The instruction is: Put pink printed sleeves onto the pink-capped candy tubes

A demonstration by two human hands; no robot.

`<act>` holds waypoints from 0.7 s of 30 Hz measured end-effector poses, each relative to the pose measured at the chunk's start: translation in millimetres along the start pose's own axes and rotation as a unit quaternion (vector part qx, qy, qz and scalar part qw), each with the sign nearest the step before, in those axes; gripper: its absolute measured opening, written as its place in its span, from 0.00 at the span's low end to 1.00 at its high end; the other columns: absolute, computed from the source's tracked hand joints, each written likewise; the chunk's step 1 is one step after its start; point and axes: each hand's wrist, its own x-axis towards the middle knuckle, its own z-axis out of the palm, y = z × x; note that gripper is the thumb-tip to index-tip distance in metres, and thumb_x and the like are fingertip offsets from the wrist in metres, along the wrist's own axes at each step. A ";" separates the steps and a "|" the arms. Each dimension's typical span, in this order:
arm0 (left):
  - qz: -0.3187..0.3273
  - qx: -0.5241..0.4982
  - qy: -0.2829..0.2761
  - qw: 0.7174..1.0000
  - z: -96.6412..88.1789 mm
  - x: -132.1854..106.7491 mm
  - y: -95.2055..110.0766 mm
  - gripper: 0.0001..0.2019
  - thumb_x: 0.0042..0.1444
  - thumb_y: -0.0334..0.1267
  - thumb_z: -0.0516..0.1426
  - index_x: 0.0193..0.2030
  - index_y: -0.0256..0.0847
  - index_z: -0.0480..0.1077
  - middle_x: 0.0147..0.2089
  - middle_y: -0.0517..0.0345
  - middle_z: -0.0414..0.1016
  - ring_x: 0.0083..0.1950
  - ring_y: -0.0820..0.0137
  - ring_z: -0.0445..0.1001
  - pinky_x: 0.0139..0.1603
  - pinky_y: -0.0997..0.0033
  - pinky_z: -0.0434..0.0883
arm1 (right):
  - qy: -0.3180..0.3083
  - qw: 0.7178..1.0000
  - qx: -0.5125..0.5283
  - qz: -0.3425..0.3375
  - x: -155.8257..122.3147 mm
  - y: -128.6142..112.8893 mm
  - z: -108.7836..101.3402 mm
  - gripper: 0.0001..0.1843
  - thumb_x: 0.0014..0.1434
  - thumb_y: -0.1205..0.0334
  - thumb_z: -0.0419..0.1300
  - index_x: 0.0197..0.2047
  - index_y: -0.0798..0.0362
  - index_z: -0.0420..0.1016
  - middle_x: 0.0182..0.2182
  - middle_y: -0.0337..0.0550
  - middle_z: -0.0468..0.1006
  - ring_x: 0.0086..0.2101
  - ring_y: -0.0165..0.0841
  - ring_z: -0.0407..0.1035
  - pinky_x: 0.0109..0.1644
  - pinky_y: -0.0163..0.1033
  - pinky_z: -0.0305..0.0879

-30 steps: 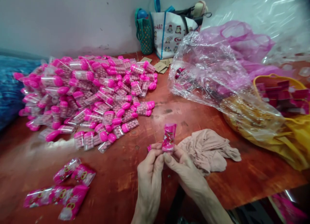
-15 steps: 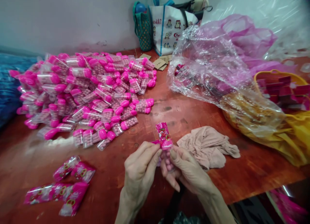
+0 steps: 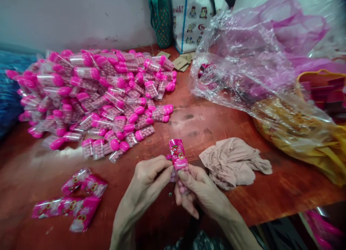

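My right hand (image 3: 201, 187) is closed round a small clear candy bottle (image 3: 183, 187) filled with pink balls. A pink printed wrapper sleeve (image 3: 177, 149) covers its cap end and stands up above it. My left hand (image 3: 151, 178) is closed beside it, thumb and fingers pinched at the left of the sleeve. Another bit of pink printed wrapper (image 3: 169, 157) pokes out above the left fingertips; pink balls show beneath them, and the rest is hidden. At the lower left lie several wrapped candy bottles (image 3: 69, 206). A big heap of unwrapped bottles with pink caps (image 3: 108, 95) lies beyond.
A crumpled beige cloth (image 3: 235, 163) lies right of my hands on the red-brown table (image 3: 194, 124). Farther right are a clear plastic bag (image 3: 224, 62) and a yellow bag (image 3: 292, 124). Cardboard pieces (image 3: 180, 63), a green pouch (image 3: 161, 23) and a white tote (image 3: 186, 26) stand at the back.
Both hands have shifted slightly left with the bottle and sleeve. The left forearm reaches in from farther left. The camera view has tilted down a little.
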 end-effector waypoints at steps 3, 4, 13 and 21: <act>-0.009 -0.009 0.041 0.999 4.5 1.2 -1.0 0.09 0.53 0.27 0.54 0.23 0.36 0.68 0.19 0.63 0.62 0.21 0.78 0.60 0.23 0.78 0.58 | -0.001 1.000 -0.003 0.002 -0.3 -0.3 1.6 0.14 0.60 0.53 0.53 0.31 0.56 0.62 0.20 0.39 0.74 0.10 0.20 0.60 0.10 0.22 0.54; -0.022 -0.028 0.060 0.998 7.4 0.9 -2.6 0.09 0.52 0.27 0.54 0.22 0.36 0.68 0.20 0.63 0.62 0.21 0.78 0.60 0.23 0.78 0.58 | 0.000 1.000 -0.002 -0.002 -0.5 -1.1 2.0 0.14 0.60 0.53 0.53 0.32 0.56 0.62 0.20 0.39 0.74 0.10 0.20 0.60 0.10 0.22 0.54; -0.200 -0.484 0.118 0.844 43.1 -5.2 -5.8 0.22 0.53 0.53 0.53 0.47 0.38 0.69 0.39 0.47 0.76 0.37 0.63 0.74 0.34 0.69 0.71 | 0.036 0.995 -0.074 -0.053 1.4 -2.2 4.7 0.13 0.59 0.56 0.56 0.29 0.57 0.64 0.18 0.35 0.70 0.12 0.17 0.55 0.13 0.22 0.50; -0.292 -0.560 0.234 0.740 46.9 12.5 11.2 0.10 0.56 0.39 0.53 0.33 0.34 0.71 0.30 0.49 0.78 0.36 0.63 0.77 0.37 0.67 0.73 | 0.060 0.990 -0.104 -0.072 4.7 10.5 18.3 0.11 0.60 0.55 0.54 0.34 0.55 0.65 0.16 0.31 0.67 0.11 0.19 0.54 0.11 0.24 0.48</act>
